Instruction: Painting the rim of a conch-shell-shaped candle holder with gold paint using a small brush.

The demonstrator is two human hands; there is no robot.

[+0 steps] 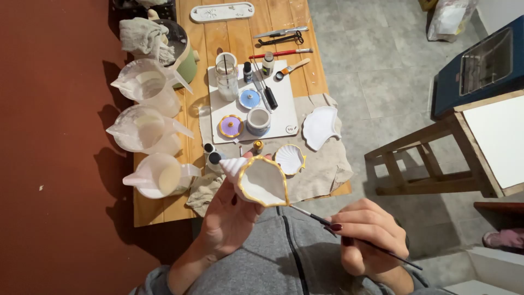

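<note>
My left hand (226, 218) holds up a white conch-shaped dish (261, 180) with a gold-painted rim, over the near edge of the wooden table (218, 38). My right hand (368, 235) grips a thin dark paintbrush (355, 236), its tip pointing at the lower edge of the conch dish. Just behind the dish lies a white scallop-shaped dish (290, 158) with a gold rim, resting on a grey cloth (327, 164). A plain white fan-shaped dish (321, 127) lies further right on the same cloth.
A white board (284, 112) carries a glass jar (227, 79), small paint bottles, a cup and two round painted lids. Three plastic measuring jugs (147, 131) line the left side. Tools and brushes lie at the far end. A wooden stool frame (426, 158) stands to the right.
</note>
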